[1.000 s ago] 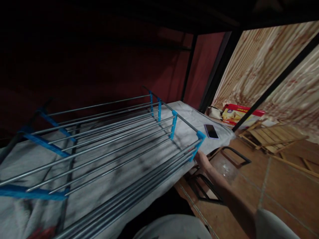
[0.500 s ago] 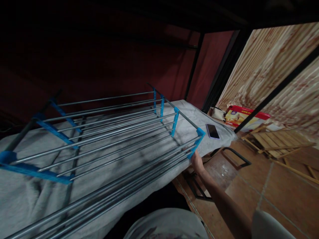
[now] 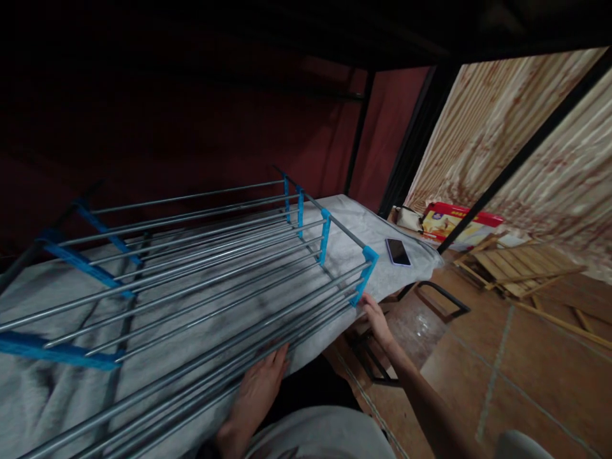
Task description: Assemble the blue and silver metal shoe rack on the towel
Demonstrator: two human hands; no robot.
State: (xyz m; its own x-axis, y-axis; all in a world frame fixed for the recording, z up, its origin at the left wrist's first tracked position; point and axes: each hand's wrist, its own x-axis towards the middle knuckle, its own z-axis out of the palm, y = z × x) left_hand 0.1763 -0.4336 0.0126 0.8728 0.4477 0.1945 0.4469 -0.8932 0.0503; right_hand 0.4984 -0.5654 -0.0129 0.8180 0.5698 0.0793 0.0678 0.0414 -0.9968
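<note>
A folding drying rack [image 3: 224,274] with grey metal rods and blue plastic brackets lies across the white cloth of the bed. My right hand [image 3: 375,319] is at the rack's near right corner, its stretched fingers beside the lowest end of the blue bracket [image 3: 366,277]; whether they touch it is hard to tell. At the front edge, my left hand [image 3: 261,386] rests with fingers extended against or just under the nearest rods. Its thumb is hidden. Neither hand is wrapped round a rod.
A phone [image 3: 398,252] lies on the white cloth [image 3: 349,210] to the right of the rack. Beyond stand a red and yellow box [image 3: 459,223] and a folded wooden piece [image 3: 530,268] on the tiled floor. A dark metal post [image 3: 361,134] rises behind the bed.
My left hand has come into view at the front rods. My right hand's fingers have loosened at the corner bracket. The whole view has shifted, with the rack appearing further left.
</note>
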